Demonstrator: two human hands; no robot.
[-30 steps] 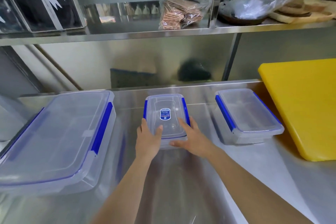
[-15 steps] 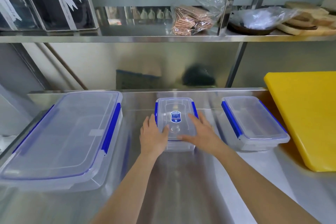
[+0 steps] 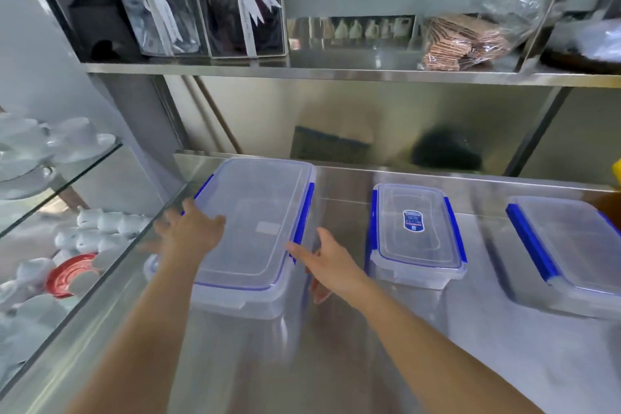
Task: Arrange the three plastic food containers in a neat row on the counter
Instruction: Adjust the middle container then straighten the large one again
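While both hands bracket the large container (image 3: 255,228), the relation that governs the next move is its long axis vs. the row. Large container sits at the left end of the surface (image 3: 353,363), long axis running front-to-back but skewed, far end leaning right, so it looks not quite parallel w/ the small container (image 3: 416,235) at centre and the medium container (image 3: 568,252) at right. Left hand (image 3: 188,232) lies on the lid's left edge, fingers spread, blurred; contact probable, not certain. Right hand (image 3: 331,262) is just beside the right side by the blue clip (image 3: 304,212), thumb at the lid rim, fingers extended; grip on neither side is closed, nothing pinched. Both hands are about equally near, one per long side. Judgement: a two-hand twist about the container's centre squares it w/ the other two; small and medium stand apart, roughly level.
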